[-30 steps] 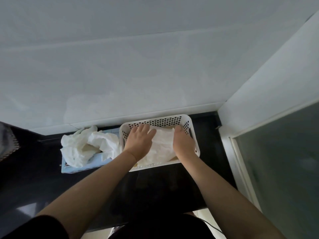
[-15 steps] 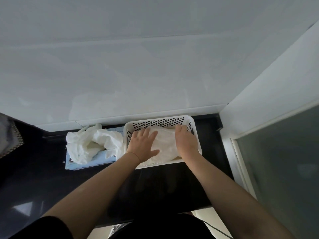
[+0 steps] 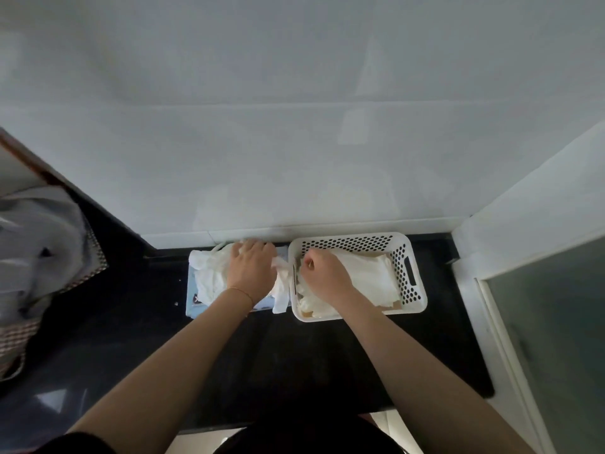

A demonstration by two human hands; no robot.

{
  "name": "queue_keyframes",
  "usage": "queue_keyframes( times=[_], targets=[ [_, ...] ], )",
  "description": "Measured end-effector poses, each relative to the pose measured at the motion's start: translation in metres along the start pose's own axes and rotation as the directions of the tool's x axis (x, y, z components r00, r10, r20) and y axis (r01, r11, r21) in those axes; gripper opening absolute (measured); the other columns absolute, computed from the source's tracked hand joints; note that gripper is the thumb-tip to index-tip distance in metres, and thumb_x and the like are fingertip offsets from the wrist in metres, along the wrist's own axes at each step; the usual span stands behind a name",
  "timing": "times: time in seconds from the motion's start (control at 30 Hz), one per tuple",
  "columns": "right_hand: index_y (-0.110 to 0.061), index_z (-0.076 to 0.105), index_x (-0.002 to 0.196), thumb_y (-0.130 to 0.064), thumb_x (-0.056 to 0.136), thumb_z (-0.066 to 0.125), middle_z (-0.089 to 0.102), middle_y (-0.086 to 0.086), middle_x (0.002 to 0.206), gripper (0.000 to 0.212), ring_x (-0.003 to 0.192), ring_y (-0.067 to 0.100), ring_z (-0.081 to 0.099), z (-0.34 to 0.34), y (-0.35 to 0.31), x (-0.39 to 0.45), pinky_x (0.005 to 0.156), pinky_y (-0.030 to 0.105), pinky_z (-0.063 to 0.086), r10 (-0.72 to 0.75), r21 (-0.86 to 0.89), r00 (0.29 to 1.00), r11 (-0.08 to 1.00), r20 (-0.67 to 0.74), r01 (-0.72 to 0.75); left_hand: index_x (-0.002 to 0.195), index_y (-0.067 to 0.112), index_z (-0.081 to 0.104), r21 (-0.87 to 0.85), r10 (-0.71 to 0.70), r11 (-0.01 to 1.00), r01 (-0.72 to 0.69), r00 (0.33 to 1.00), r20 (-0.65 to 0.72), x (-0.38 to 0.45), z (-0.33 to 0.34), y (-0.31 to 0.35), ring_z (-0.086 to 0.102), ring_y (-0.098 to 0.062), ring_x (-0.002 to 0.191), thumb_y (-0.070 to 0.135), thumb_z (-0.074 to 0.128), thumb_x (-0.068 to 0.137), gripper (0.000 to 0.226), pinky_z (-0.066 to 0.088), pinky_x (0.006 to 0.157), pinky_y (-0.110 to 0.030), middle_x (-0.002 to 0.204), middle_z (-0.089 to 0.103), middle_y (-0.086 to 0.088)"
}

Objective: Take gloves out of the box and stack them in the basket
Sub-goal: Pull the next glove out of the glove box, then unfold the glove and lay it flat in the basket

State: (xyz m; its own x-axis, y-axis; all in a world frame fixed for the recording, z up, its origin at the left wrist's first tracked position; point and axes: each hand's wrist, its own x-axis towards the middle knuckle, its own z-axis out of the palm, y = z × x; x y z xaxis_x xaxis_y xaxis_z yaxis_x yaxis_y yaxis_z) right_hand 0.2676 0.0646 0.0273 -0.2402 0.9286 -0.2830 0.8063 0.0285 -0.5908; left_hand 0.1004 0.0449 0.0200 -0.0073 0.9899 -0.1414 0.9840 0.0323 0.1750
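A white perforated basket (image 3: 407, 273) stands on the black counter against the wall, with flat white gloves stacked (image 3: 370, 280) inside it. Left of it lies a light blue glove box (image 3: 193, 304) with crumpled white gloves (image 3: 209, 276) spilling out of its top. My left hand (image 3: 250, 273) is on that pile, fingers curled down into the gloves. My right hand (image 3: 324, 273) is over the basket's left part, fingers curled; whether it pinches a glove is hidden. A glove hangs between box and basket (image 3: 281, 290).
The black counter (image 3: 294, 362) runs to a front edge near my body. A white tiled wall rises just behind box and basket. A frosted glass panel (image 3: 553, 339) and white frame close the right side. A woven basket with grey cloth (image 3: 36, 263) sits at far left.
My left hand left the basket and moved left onto the gloves in the box. My right hand shifted left inside the basket and curled its fingers. The view swung right.
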Motion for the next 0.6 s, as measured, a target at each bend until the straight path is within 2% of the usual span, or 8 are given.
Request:
queue_keyframes(
  times=[0.1,0.2,0.3,0.37,0.43,0.5,0.57,0.6],
  targets=[
    [-0.004,0.059,0.083,-0.02,0.096,0.046,0.06,0.009,0.08,0.024,0.077,0.026,0.057,-0.003,-0.014,-0.004,0.069,0.043,0.047,0.042,0.042,0.998,0.998,-0.041,-0.041,0.101,0.014,0.066,-0.29,-0.059,0.957,0.032,0.995,-0.083,-0.002,-0.012,-0.01,0.054,-0.025,0.104,0.018,0.059,0.089,0.015,0.038,0.09,-0.033,0.102,0.066,-0.002],
    [0.0,0.052,0.074,-0.036,0.101,0.04,0.056,0.014,0.072,0.046,0.068,0.027,0.053,-0.016,-0.031,-0.007,0.064,0.04,0.042,0.089,0.197,0.993,0.978,-0.083,-0.071,0.099,0.014,0.062,-0.702,-0.175,0.702,0.121,0.985,-0.005,-0.008,-0.041,-0.007,0.056,-0.015,0.089,0.017,0.06,0.09,0.01,0.04,0.074,-0.023,0.094,0.063,0.001],
    [-0.017,0.041,0.066,-0.058,0.097,0.041,0.037,-0.001,0.064,0.051,0.056,0.009,0.036,-0.037,-0.046,-0.011,0.055,0.025,0.029,-0.047,0.344,0.997,0.937,-0.061,0.065,0.096,0.014,0.06,-0.83,-0.199,0.54,0.14,0.979,0.036,-0.008,-0.065,-0.005,0.048,-0.009,0.067,0.021,0.06,0.091,0.008,0.037,0.058,-0.018,0.078,0.057,0.006],
    [-0.022,0.061,0.091,-0.063,0.088,0.055,0.055,-0.009,0.091,0.041,0.08,-0.001,0.051,-0.046,-0.053,-0.015,0.067,0.016,0.037,-0.048,0.389,0.999,0.92,0.017,0.038,0.095,0.015,0.062,-0.867,-0.161,0.481,0.13,0.985,0.058,-0.008,-0.078,-0.005,0.051,-0.009,0.061,0.022,0.06,0.092,0.008,0.04,0.054,-0.016,0.075,0.062,0.006],
    [-0.026,0.06,0.121,-0.056,0.081,0.07,0.058,-0.014,0.12,0.051,0.108,0.001,0.054,-0.052,-0.056,-0.016,0.083,0.023,0.047,-0.011,0.401,0.997,0.916,0.082,-0.023,0.092,0.017,0.063,-0.899,-0.122,0.424,0.113,0.99,0.066,-0.007,-0.088,-0.005,0.053,-0.007,0.057,0.02,0.063,0.09,0.004,0.043,0.054,-0.016,0.07,0.063,0.005],
    [-0.023,0.064,0.112,-0.039,0.081,0.075,0.066,-0.009,0.11,0.037,0.099,0.007,0.062,-0.057,-0.057,-0.017,0.079,0.026,0.052,0.013,0.411,0.996,0.91,0.085,-0.047,0.089,0.017,0.065,-0.906,-0.111,0.413,0.097,0.992,0.056,-0.007,-0.092,-0.004,0.052,-0.001,0.051,0.018,0.066,0.088,0.002,0.043,0.052,-0.013,0.064,0.06,0.008],
    [-0.019,0.069,0.101,-0.019,0.084,0.068,0.071,-0.002,0.093,0.017,0.082,0.012,0.065,-0.064,-0.058,-0.021,0.07,0.025,0.05,0.058,0.426,0.998,0.902,0.03,-0.065,0.085,0.017,0.066,-0.889,-0.112,0.449,0.089,0.993,0.043,-0.005,-0.093,-0.004,0.048,0.004,0.046,0.018,0.068,0.088,0.004,0.039,0.049,-0.008,0.059,0.056,0.011],
    [-0.018,0.07,0.1,-0.013,0.084,0.062,0.072,-0.001,0.09,0.017,0.077,0.013,0.065,-0.067,-0.056,-0.023,0.068,0.026,0.05,0.097,0.44,0.995,0.894,0.0,-0.087,0.084,0.018,0.066,-0.882,-0.12,0.46,0.098,0.992,0.048,-0.005,-0.093,-0.005,0.048,0.005,0.046,0.018,0.069,0.088,0.005,0.038,0.049,-0.007,0.06,0.055,0.011]
  ],
)
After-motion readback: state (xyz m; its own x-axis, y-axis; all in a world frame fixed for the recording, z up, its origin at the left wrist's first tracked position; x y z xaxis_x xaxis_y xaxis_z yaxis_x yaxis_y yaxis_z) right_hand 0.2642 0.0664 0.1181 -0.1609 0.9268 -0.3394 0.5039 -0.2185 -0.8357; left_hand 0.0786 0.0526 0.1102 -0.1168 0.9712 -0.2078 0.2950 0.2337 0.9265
